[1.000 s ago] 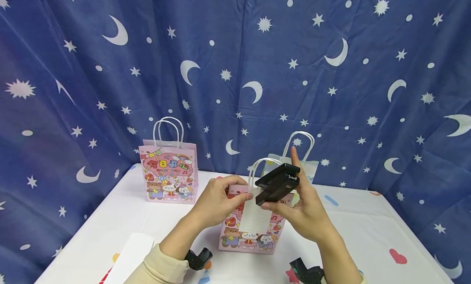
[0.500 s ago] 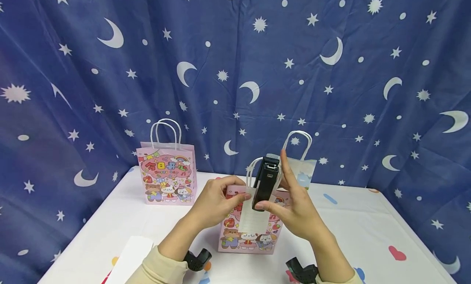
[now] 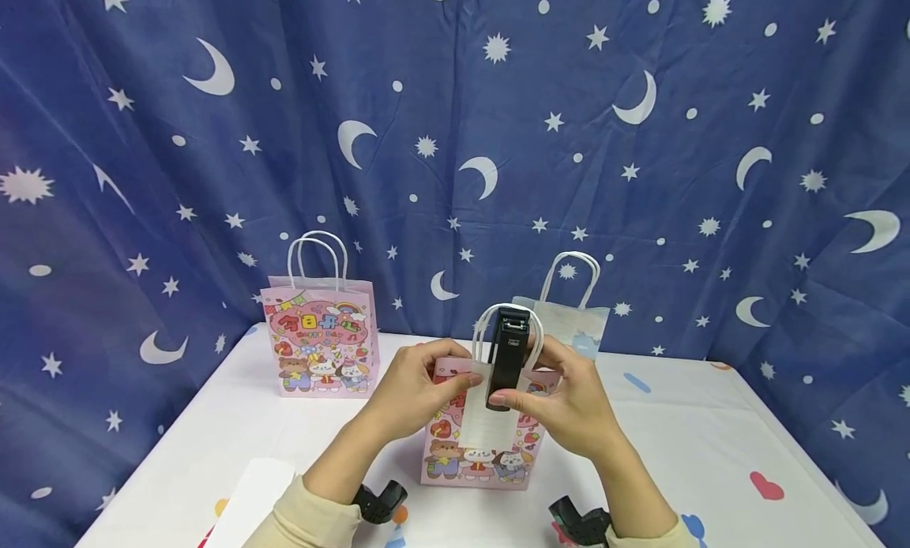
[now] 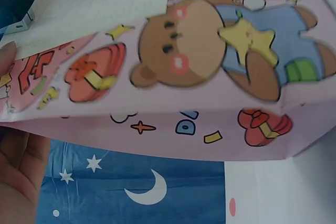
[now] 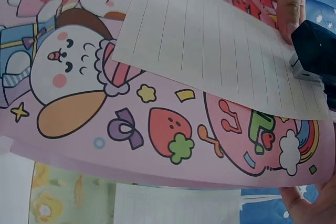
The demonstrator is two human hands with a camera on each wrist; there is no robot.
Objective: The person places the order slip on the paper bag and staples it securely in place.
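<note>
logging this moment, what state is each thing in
Front bag: upright, handles up
Lined paper: against front bag
Stapler: gripped, pressing unclear
Left pink bag: upright, handles up
Rear right bag: upright, partly hidden
White sheet: lying flat
Left hand: pinching paper and bag
Right hand: holding stapler

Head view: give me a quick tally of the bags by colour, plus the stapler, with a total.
Pink bags: 2, the left bag and the front bag
Pale bag: 1
Black stapler: 1
Total: 4
</note>
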